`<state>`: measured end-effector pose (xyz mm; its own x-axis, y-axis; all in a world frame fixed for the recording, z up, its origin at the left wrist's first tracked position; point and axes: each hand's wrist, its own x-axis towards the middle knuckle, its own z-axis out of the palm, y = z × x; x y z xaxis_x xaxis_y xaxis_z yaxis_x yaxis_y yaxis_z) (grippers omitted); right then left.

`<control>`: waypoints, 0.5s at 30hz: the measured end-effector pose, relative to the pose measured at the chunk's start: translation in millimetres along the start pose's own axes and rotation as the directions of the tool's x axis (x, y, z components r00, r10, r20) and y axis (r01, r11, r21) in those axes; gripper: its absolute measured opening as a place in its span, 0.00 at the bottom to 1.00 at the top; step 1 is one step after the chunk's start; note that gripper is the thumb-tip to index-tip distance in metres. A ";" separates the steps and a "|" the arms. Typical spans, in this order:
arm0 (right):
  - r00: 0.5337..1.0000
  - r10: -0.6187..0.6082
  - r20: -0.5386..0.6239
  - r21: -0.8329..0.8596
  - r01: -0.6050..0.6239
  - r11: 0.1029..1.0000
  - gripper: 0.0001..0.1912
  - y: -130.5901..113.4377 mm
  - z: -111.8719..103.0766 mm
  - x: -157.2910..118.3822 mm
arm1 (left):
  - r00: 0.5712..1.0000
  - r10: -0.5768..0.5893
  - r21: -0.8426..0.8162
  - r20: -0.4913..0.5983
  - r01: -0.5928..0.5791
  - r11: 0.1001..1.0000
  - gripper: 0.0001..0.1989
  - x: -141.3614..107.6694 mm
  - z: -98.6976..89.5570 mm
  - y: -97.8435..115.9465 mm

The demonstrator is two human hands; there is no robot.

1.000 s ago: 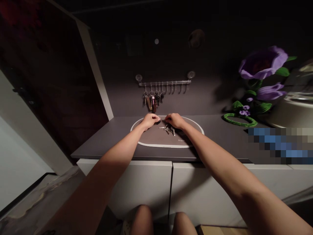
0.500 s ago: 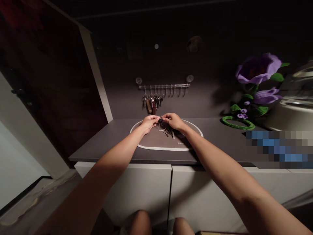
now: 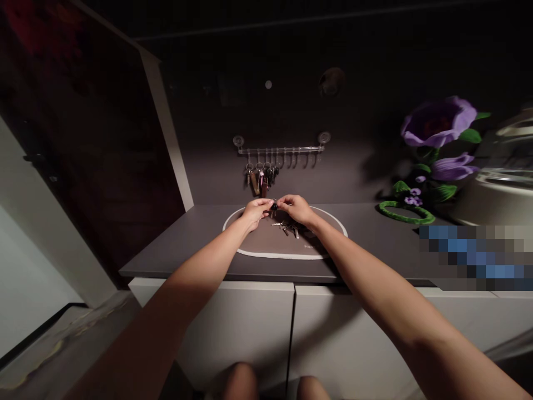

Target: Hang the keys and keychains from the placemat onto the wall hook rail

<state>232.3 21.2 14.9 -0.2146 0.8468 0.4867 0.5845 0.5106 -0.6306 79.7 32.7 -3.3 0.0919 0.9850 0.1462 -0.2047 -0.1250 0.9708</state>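
My left hand and my right hand meet above an oval brown mat with a white rim. Between their pinched fingertips is a small bunch of keys with a dark part, gripped from both sides. Just below it, several loose silver keys lie on the mat. On the wall behind, a clear hook rail carries more keys on its left hooks, some with brown or pink tags; its right hooks hold nothing.
Purple artificial flowers with a green ring base stand at the right of the dark counter, beside a pale glass-topped object. White cabinet doors are below. A dark door is at the left.
The view has shifted slightly. Both hands stay together at the small bunch, with only a slight change in how its dark part shows between the fingers.
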 end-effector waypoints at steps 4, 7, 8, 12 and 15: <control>1.000 0.017 -0.016 0.088 -0.015 0.996 0.11 3.8 0.8 1.6 | 1.000 0.011 -0.015 0.000 -0.011 1.000 0.11 -0.8 1.2 1.2; 1.000 0.022 -0.009 0.175 -0.020 0.984 0.12 3.0 -0.4 1.4 | 0.999 0.054 -0.005 0.009 -0.054 0.999 0.13 -1.3 1.4 1.2; 1.000 0.022 -0.006 0.206 -0.021 0.978 0.12 1.8 -1.2 0.9 | 0.997 0.071 -0.002 0.014 -0.071 0.997 0.14 -1.5 1.3 1.1; 0.999 0.043 -0.005 0.330 -0.039 0.943 0.14 -3.8 -4.3 -1.3 | 0.991 0.129 0.009 0.024 -0.129 0.992 0.15 -2.4 1.2 1.9; 0.996 0.087 0.011 0.450 -0.083 0.889 0.15 -7.2 -4.2 -2.2 | 0.986 0.164 0.039 0.014 -0.164 0.986 0.16 -3.1 1.9 3.7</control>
<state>231.8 15.0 20.8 -0.1716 0.8898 0.4229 0.1856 0.4508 -0.8731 80.5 29.0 0.1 0.0704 0.9495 0.3059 -0.1784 -0.2898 0.9403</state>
